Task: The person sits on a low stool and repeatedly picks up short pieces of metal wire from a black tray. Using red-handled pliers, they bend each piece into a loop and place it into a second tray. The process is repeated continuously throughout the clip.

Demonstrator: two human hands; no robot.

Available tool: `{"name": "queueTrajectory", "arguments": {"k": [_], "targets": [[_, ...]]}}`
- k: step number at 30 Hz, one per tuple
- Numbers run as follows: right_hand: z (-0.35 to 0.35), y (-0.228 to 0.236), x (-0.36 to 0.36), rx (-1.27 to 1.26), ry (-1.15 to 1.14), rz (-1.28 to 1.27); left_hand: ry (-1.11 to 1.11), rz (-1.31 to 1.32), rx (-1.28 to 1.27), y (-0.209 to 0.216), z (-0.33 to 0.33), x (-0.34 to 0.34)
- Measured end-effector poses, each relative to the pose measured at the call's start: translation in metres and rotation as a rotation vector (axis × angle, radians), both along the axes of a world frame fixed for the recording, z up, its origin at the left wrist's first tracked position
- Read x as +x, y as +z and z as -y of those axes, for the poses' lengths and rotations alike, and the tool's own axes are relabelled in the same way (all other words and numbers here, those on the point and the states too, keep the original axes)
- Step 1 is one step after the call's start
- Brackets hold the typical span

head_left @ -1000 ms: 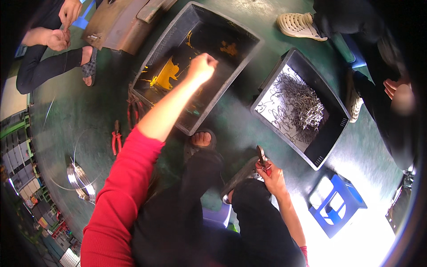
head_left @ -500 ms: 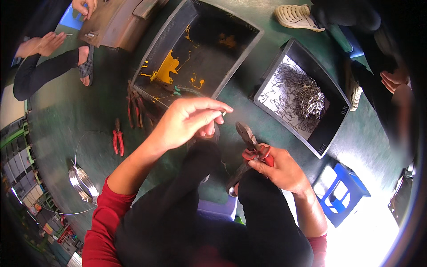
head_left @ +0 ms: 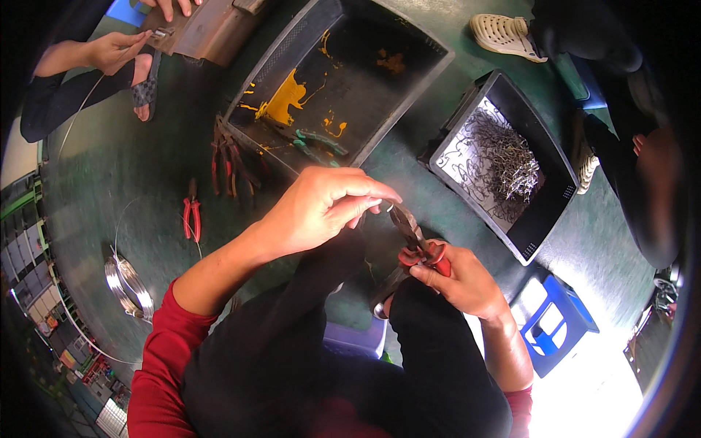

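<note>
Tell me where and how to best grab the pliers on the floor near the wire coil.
Grip both red handles, ideally from above and your near side. The pliers lie on the floor with those handles slightly spread toward you and the dark head pointing away. A thin wire seems to pass the handle ends, so avoid catching it.

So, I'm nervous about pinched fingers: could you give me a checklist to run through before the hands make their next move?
1. Pliers held: ok, right hand grips the red handles.
2. Small shiny piece held: ok, left hand pinches it.
3. Left hand clear of the pliers' tip: not ok, very close.
4. Piece seated in the pliers: cannot tell.
5. Wire coil away from both hands: ok, on the floor at left.
</note>
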State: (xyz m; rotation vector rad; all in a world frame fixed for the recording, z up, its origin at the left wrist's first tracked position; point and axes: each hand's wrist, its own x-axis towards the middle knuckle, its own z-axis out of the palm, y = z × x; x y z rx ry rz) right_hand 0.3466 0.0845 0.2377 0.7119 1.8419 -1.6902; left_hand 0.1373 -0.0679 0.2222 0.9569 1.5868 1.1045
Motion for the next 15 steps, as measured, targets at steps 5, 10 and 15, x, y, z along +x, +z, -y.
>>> {"name": "queueTrajectory", "arguments": {"k": [5, 10, 15], "targets": [[0.000, 0.000, 0.002, 0.015, 0.031, -0.002, -0.038, 0.020, 0.004, -0.001, 0.000, -0.001], [0.001, 0.003, 0.006, 0.008, 0.035, 0.005, -0.083, 0.071, -0.019, -0.001, 0.000, 0.000], [0.007, 0.006, 0.014, -0.205, -0.045, 0.068, -0.166, 0.254, -0.094, 0.002, -0.003, -0.001]]}}
